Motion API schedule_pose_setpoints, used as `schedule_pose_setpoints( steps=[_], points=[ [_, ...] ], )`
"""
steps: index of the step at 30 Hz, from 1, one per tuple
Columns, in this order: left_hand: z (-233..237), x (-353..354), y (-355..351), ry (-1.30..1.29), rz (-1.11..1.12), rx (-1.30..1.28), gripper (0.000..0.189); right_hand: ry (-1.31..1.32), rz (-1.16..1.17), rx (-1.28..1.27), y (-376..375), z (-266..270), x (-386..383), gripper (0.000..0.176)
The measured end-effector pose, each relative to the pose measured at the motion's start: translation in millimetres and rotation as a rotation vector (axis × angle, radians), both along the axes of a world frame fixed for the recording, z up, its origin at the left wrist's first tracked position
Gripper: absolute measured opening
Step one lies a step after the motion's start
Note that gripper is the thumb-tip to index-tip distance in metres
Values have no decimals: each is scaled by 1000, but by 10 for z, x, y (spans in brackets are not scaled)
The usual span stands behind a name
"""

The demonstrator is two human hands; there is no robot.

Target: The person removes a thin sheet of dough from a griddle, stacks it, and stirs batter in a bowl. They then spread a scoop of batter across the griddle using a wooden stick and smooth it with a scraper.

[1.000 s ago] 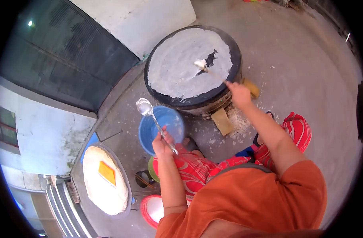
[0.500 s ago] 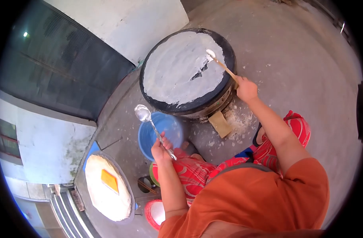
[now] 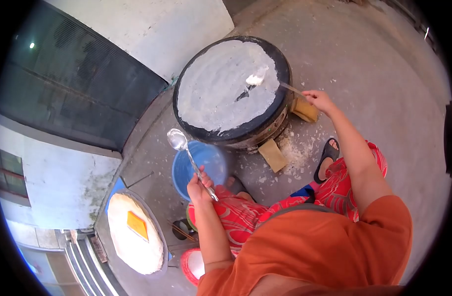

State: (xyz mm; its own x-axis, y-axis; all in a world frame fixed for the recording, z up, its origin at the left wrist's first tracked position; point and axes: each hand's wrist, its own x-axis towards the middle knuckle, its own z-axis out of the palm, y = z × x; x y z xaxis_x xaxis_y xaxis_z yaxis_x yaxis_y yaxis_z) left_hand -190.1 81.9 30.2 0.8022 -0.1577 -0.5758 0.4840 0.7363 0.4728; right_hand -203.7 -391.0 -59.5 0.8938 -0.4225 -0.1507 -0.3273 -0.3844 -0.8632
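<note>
My left hand [image 3: 200, 186] is closed around the handle of a metal ladle [image 3: 177, 139], whose bowl is smeared with white batter and hangs over the rim of a blue basin [image 3: 174, 170]. In my right hand [image 3: 319, 100] is a thin wooden stick [image 3: 295, 90], pointing at the right edge of a round black griddle [image 3: 284, 64]. A pale sheet of batter [image 3: 211, 84] covers most of the griddle. A thick white lump of batter [image 3: 256, 79] sits on the sheet beside a dark torn gap. I cannot make out the stick's far end.
To the left, a large round stack of pale flatbreads [image 3: 132, 246] carries an orange block [image 3: 137, 225]. A tan board [image 3: 273, 155] and a yellow block [image 3: 305, 109] lie by the griddle's base. A red-rimmed bowl [image 3: 196, 264] stands near my left leg, with chopsticks [image 3: 183, 232] nearby.
My right hand has moved right and slightly up with the stick, drawing it toward the griddle's edge. White batter now lies lower and farther left, near the gap. My left hand barely moved.
</note>
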Motion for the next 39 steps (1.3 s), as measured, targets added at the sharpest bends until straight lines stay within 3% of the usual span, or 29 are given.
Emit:
schedule_pose_setpoints(
  steps=[1, 2, 4, 5, 7, 9, 11, 12, 15, 16, 17, 20, 22, 25, 26, 30, 32, 33, 35, 37, 39],
  points=[
    [0, -2, -18, 2, 1, 0, 30, -79, -144, 81, 6, -2, -42, 28],
    [4, -7, -42, -6, -9, 25, 31, -75, -145, 82, 66, -28, -64, 28],
    [36, -13, -54, -17, -23, 60, 31, -5, -133, -169, 350, -63, -26, 28],
    [46, -16, -71, -9, -50, 78, 31, -9, -132, -166, 493, 5, -31, 28],
    [49, -36, -59, -3, -75, 93, 31, 71, 58, -413, 702, 163, -95, 26],
    [24, -90, -41, -58, -132, 177, 31, 90, 65, -405, 656, 293, -188, 27],
    [30, -147, -12, -94, -158, 229, 30, 72, 79, -151, 498, 344, -284, 27],
    [35, -184, -2, -127, -187, 286, 30, 10, -63, -129, 460, 127, -255, 27],
    [132, -282, -137, -183, -226, 424, 29, -80, -106, -148, 762, -258, -196, 27],
    [120, -278, -157, -209, -265, 432, 28, 43, -56, -94, 982, -160, -207, 27],
    [127, -273, -196, -229, -294, 472, 28, -42, -13, -243, 1151, -158, -223, 26],
    [241, -327, -389, -224, -308, 535, 27, -103, 81, -318, 1208, 3, -286, 27],
    [333, -364, -501, -152, -264, 509, 21, 12, -65, 152, 1111, 75, -342, 28],
    [301, -328, -603, -174, -314, 630, 23, -92, -175, -61, 1248, -269, -418, 28],
    [236, -274, -620, -181, -343, 597, 22, -254, -82, -36, 1407, -430, -430, 27],
    [-4, -62, -804, -190, -392, 631, 17, -136, -25, -53, 1788, -134, -349, 26],
    [-47, 23, -914, -182, -373, 651, 16, -115, -72, 149, 1792, 122, -388, 25],
    [-74, 60, -976, -168, -357, 665, 15, -117, -69, 146, 1756, 25, -371, 25],
    [-129, 141, -1099, -197, -385, 742, 14, -187, -150, -119, 1672, -336, -304, 26],
    [-310, 243, -1204, -245, -417, 823, 13, -185, -134, -120, 1847, -606, -278, 27],
    [-295, 233, -1318, -222, -422, 860, 12, -185, -124, -114, 2003, -496, -252, 27]
  ],
)
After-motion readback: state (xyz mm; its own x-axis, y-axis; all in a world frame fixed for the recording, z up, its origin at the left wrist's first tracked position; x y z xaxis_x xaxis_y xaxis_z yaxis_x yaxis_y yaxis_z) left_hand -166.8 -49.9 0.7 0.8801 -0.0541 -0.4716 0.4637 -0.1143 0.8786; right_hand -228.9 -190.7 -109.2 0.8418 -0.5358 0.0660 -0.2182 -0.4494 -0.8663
